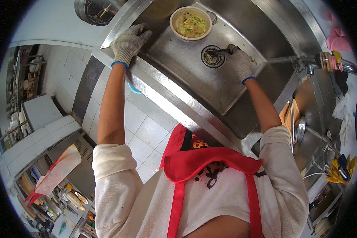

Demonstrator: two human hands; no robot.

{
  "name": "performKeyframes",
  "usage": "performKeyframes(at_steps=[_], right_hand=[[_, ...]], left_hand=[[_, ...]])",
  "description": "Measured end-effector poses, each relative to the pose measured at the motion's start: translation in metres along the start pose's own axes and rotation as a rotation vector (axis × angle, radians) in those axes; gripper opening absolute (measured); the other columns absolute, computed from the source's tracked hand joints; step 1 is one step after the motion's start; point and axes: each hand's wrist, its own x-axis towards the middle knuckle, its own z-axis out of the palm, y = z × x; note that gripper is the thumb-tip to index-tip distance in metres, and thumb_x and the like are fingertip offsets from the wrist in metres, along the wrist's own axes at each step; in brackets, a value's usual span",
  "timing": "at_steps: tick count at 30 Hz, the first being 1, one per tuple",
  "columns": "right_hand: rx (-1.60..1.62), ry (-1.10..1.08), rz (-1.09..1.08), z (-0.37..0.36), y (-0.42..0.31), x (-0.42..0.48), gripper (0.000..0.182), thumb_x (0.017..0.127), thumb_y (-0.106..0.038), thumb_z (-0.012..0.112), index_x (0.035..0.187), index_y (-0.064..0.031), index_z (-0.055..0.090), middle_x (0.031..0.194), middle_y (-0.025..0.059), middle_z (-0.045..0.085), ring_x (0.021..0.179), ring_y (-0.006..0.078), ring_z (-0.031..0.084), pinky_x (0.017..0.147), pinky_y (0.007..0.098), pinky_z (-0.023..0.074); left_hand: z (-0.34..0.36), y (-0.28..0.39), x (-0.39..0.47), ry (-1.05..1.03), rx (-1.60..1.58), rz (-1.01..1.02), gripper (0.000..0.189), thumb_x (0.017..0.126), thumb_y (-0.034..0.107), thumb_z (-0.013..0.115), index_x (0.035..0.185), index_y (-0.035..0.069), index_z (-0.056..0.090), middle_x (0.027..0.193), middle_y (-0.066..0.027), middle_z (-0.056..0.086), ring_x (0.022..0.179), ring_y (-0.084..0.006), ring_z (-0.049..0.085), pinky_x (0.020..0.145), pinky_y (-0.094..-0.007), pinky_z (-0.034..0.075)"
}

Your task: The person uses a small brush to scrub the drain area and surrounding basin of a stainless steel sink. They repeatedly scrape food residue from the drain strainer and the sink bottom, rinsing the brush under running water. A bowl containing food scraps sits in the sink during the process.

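In a stainless steel sink (181,65), my right hand (239,61), in a grey knit glove, holds a dark tool (216,53). The tool's end reaches into the round drain (204,61), where small food scraps lie; its exact kind is unclear. My left hand (131,41), gloved the same way, rests over the sink's rim at the left corner, with fingers apart and no loose thing in them. A cream round bowl (188,37) stands on the basin floor beyond the drain. Inside it are yellow-green food scraps (190,25) in liquid.
At the right a tap (311,70) overhangs the sink area, with a dark cloth or bag (299,67) beside it. Another basin holds an orange-brown board (286,112) and a metal lid (300,130). Yellow gloves (334,172) hang at far right. Tiled floor (148,128) shows below the sink's edge.
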Motion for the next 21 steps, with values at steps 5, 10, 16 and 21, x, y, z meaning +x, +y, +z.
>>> performKeyframes(at_steps=[5, 10, 16, 21], right_hand=[[-0.014, -0.012, -0.068, 0.009, 0.009, 0.008, 0.042, 0.087, -0.033, 0.056, 0.124, -0.0124, 0.055, 0.12, 0.0135, 0.059, 0.11, 0.0308, 0.057, 0.095, 0.0398, 0.0438], [-0.029, 0.007, -0.26, 0.009, 0.023, 0.007, 0.036, 0.086, -0.026, 0.056, 0.118, -0.0091, 0.059, 0.116, 0.014, 0.061, 0.108, 0.0308, 0.057, 0.093, 0.0396, 0.0441], [-0.119, 0.136, -0.427, 0.034, 0.057, 0.037, 0.027, 0.085, -0.017, 0.053, 0.108, -0.0055, 0.062, 0.107, 0.016, 0.064, 0.1, 0.0318, 0.06, 0.086, 0.0424, 0.0474], [-0.136, 0.054, -0.402, 0.011, 0.022, 0.008, 0.027, 0.085, -0.018, 0.054, 0.106, -0.0026, 0.062, 0.102, 0.0209, 0.064, 0.096, 0.034, 0.061, 0.084, 0.0436, 0.0485]], left_hand=[[-0.004, 0.006, -0.002, 0.01, -0.003, 0.006, 0.046, 0.088, 0.05, 0.052, 0.123, 0.021, 0.057, 0.116, -0.0058, 0.063, 0.105, -0.0248, 0.06, 0.09, -0.0352, 0.046], [-0.003, 0.003, -0.004, 0.014, -0.006, -0.009, 0.046, 0.087, 0.051, 0.053, 0.122, 0.021, 0.057, 0.115, -0.0051, 0.063, 0.104, -0.0243, 0.06, 0.089, -0.0348, 0.046], [0.002, 0.002, 0.0, 0.029, -0.03, 0.015, 0.044, 0.087, 0.05, 0.053, 0.121, 0.022, 0.058, 0.113, -0.0052, 0.064, 0.102, -0.0234, 0.061, 0.088, -0.0344, 0.046], [-0.003, 0.002, -0.003, 0.002, -0.019, -0.018, 0.043, 0.087, 0.05, 0.053, 0.12, 0.023, 0.058, 0.113, -0.0051, 0.064, 0.102, -0.0236, 0.061, 0.088, -0.0345, 0.046]])
